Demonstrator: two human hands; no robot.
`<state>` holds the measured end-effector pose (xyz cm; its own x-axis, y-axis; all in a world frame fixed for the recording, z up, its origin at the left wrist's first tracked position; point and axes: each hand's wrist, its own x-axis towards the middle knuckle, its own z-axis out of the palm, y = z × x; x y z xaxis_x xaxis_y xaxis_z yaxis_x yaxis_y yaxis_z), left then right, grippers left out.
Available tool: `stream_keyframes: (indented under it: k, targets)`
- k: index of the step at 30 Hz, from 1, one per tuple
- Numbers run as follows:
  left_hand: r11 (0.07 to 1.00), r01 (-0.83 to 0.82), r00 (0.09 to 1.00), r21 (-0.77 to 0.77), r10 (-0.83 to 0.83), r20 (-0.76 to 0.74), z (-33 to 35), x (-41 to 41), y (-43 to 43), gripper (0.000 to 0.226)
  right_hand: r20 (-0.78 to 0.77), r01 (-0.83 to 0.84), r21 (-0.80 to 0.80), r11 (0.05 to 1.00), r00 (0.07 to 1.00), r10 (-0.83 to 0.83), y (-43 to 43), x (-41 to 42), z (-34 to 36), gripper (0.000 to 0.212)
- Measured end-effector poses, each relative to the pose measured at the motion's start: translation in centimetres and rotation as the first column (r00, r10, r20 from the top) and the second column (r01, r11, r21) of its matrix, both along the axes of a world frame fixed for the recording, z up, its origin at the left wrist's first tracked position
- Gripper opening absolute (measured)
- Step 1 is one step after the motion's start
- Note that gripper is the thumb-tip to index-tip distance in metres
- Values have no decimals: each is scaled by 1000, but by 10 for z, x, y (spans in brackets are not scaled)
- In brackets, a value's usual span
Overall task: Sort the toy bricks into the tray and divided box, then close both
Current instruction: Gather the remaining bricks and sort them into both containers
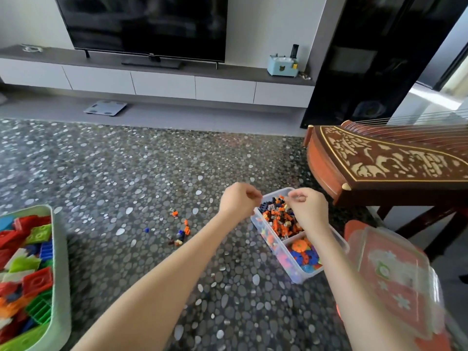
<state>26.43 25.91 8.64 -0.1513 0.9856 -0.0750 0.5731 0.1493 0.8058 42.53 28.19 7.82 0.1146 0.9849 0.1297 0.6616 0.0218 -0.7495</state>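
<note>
hands (236,200) above divided box (272,243), zither (395,160), lid (397,277) beside

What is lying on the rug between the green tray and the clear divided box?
In the head view, a small scatter of loose bricks, orange, blue and dark, lies on the rug between tray and box.

1. Daylight is entering through the bright opening (455,79) at the upper right, overexposing it.
2. The television (144,24) screen is showing soft reflections.
3. The wide-angle lens is bowing the edges.
4. Motion blur is smearing the lid (395,279) and the tray (60,274).
</note>
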Motion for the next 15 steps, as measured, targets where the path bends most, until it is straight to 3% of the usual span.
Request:
stream_keyframes:
  k: [3,5,7,9,12,14,15]
  targets:
    - [978,-192,973,79,200,-115,-20,-50,-26,14,65,-187,153,970,982,179,-37,-32,-6,19]
    - [944,-311,911,113,329,-248,-45,-89,-44,22,207,-377,125,918,914,348,-70,-55,-19,30]
    - [923,-368,844,116,383,-376,-68,-125,-61,32,408,-502,-7,865,788,461,-95,-77,-40,60]
    - [941,-338,829,26,310,-466,-84,-150,-73,42,567,-505,-162,848,656,499,-108,-98,-61,87]
    - [969,-214,819,-125,109,-563,-99,-160,-81,49,660,-456,-195,869,594,460,-105,-126,-73,105]
    - [982,-144,865,-121,65,-498,-103,-158,-86,48,685,-430,-172,886,594,422,-92,-144,-77,108]
    - [984,-146,921,-103,97,-377,-101,-156,-91,47,696,-427,-166,889,588,412,-85,-153,-77,108]
